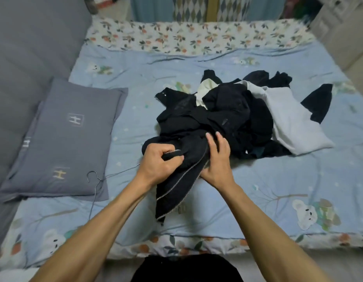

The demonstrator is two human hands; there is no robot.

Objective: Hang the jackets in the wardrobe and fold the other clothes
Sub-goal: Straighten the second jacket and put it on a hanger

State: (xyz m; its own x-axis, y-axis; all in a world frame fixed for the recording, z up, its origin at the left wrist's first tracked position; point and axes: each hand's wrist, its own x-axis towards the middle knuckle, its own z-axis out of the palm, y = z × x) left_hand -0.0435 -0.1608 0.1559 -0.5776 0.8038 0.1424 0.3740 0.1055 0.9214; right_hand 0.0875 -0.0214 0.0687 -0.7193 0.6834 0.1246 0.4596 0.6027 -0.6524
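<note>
A black zip-up jacket (176, 186) lies at the near edge of a heap of mostly black clothes (227, 115) in the middle of the bed. My left hand (158, 163) is closed on the jacket's upper edge by its silver zipper. My right hand (217, 157) presses on the jacket's other side, fingers partly spread, thumb tucked under the cloth. A light grey garment (292, 121) lies on the heap's right side, and a cream piece (205, 90) pokes out at the back. A thin wire hanger (95, 180) lies on the bed left of my hands, its hook on the pillow's corner.
The bed has a light blue bear-print cover (258, 190) with a floral border. A grey pillow (64, 139) lies at the left against a grey padded headboard (23, 58). Curtains (207, 9) hang beyond the far edge of the bed.
</note>
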